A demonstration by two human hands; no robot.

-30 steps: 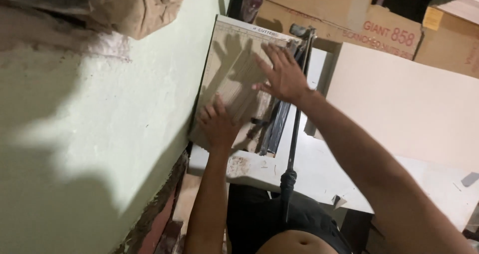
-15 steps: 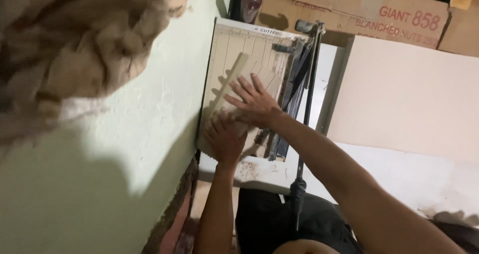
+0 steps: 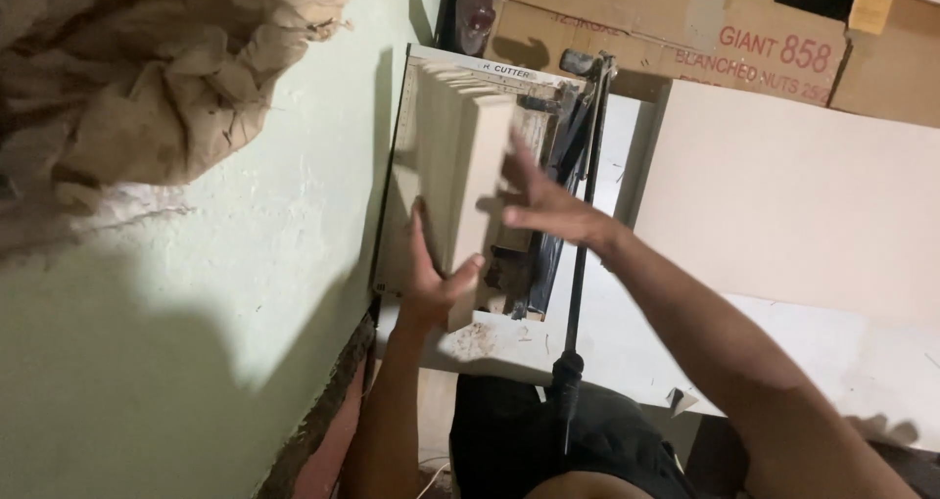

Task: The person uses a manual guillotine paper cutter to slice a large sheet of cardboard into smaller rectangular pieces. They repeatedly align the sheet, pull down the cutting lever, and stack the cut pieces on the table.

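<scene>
While crumpled brown paper point(image 3: 147, 78) is filling the upper left of the frame beside the pale green wall point(image 3: 245, 293), I am watching my left hand point(image 3: 431, 274) clasping a stack of cream strips point(image 3: 460, 166) on edge at centre, over the paper cutter point(image 3: 490, 332). My right hand point(image 3: 543, 205) is pressing open-fingered against the stack's right face. Cardboard boxes point(image 3: 685, 19) are sitting closed along the top; a pale board point(image 3: 783, 195) is lying at right, leaving little room.

Crumpled brown paper point(image 3: 147, 78) bunched up against the pale green wall point(image 3: 225, 362), cardboard boxes point(image 3: 685, 29) stacked at the back, big pale board point(image 3: 793, 195) leaning nearby.
</scene>
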